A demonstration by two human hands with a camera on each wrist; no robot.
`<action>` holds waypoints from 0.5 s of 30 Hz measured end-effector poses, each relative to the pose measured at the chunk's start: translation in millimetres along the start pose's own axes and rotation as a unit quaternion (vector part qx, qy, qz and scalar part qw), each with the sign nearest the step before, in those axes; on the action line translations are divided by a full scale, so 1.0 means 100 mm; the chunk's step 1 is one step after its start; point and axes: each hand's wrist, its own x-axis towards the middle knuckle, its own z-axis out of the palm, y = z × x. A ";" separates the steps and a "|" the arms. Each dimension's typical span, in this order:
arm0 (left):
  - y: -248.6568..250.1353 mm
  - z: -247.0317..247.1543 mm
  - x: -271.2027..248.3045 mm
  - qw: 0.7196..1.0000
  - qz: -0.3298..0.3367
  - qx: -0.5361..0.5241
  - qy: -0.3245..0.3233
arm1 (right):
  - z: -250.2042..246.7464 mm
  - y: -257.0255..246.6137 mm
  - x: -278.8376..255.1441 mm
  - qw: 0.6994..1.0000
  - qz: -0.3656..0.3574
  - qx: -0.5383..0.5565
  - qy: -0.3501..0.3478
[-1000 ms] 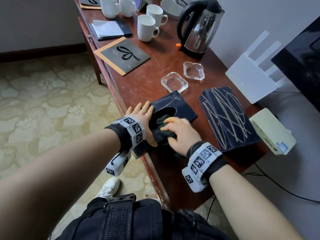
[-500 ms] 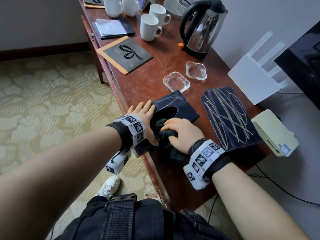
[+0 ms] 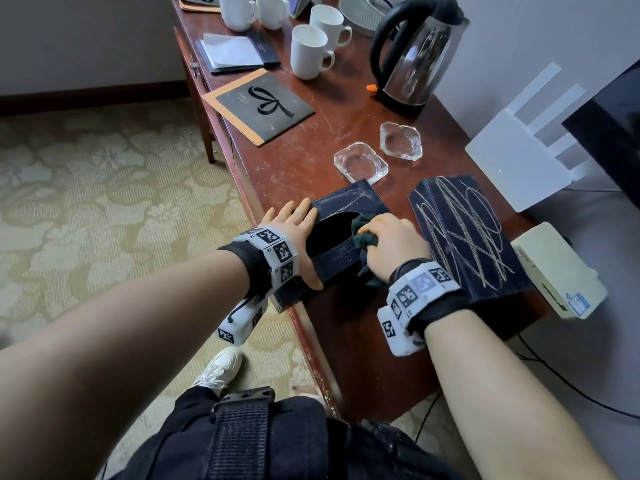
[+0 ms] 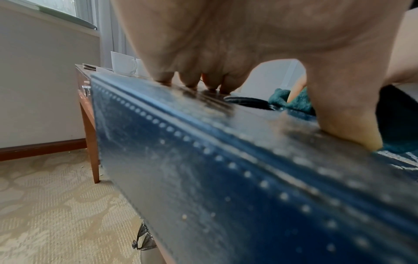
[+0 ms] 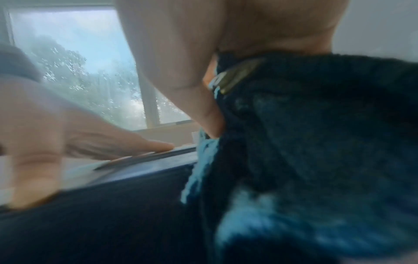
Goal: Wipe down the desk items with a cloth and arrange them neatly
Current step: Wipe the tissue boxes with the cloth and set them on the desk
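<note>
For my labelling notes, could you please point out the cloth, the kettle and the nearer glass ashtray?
cloth (image 3: pixel 363 233), head view, bunched part by the knuckles.
kettle (image 3: pixel 420 62), head view, steel body.
nearer glass ashtray (image 3: pixel 360 163), head view, centre of its bowl.

Bare desk (image 3: pixel 304 161) beyond the tissue box (image 3: pixel 341 206), bounded by 2 ashtrays (image 3: pixel 360 163)

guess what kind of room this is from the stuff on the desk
Probably a hotel room. The wooden desk holds a kettle, several matching white mugs and two glass ashtrays, and the floor is patterned carpet.
</note>
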 end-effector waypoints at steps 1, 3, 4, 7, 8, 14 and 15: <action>0.00 0.00 0.00 1.000 0.001 0.001 0.000 | 0.04 -0.07 -0.05 0.999 -0.034 -0.004 -0.009; -0.01 0.01 0.01 1.000 0.001 0.003 0.003 | 0.16 -0.17 -0.20 0.992 -0.116 0.006 -0.047; -0.01 0.01 0.00 1.000 0.003 0.003 0.004 | 0.19 -0.16 -0.23 0.990 -0.130 0.012 -0.059; -0.02 0.00 0.00 1.000 0.005 0.001 0.002 | 0.07 0.02 -0.01 0.997 -0.057 0.008 -0.042; -0.02 0.01 0.00 1.000 0.004 0.000 0.001 | 0.02 0.07 0.05 0.999 -0.020 -0.004 -0.032; -0.02 0.02 0.02 1.000 0.003 0.003 0.002 | 0.17 -0.10 -0.22 0.990 -0.123 -0.022 -0.066; -0.02 0.02 0.02 1.000 0.005 0.001 0.003 | 0.14 -0.06 -0.18 0.991 -0.117 -0.010 -0.066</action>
